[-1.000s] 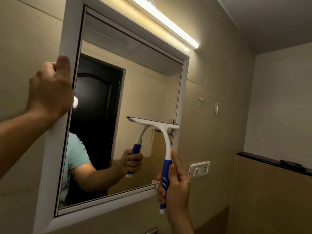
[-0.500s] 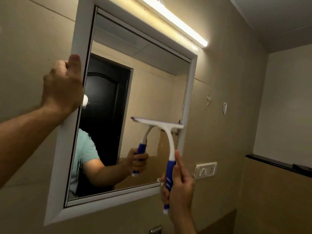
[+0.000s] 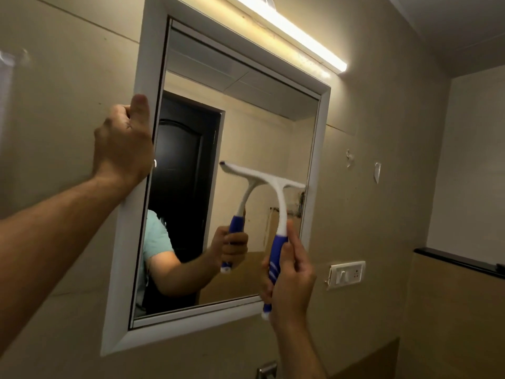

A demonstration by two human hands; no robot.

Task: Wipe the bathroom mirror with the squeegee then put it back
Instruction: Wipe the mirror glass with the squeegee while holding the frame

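Observation:
A white-framed bathroom mirror [image 3: 273, 127] hangs on the beige wall. My right hand [image 3: 292, 277] grips the blue handle of a white squeegee [image 3: 281, 203], whose blade lies against the glass in the mirror's lower right part, reaching almost to the right frame. My left hand [image 3: 123, 146] grips the left edge of the mirror frame, thumb on its front face. The glass reflects my arm, the squeegee and a dark door.
A lit tube light [image 3: 295, 36] runs above the mirror. A white switch plate [image 3: 347, 273] sits on the wall to the right of the mirror, and a dark ledge [image 3: 459, 261] lies further right. A metal fitting [image 3: 266, 370] shows below the mirror.
The squeegee blade has slid slightly lower and tilted on the glass. The view has shifted, so the mirror sits further right in frame. My left hand keeps its hold on the frame.

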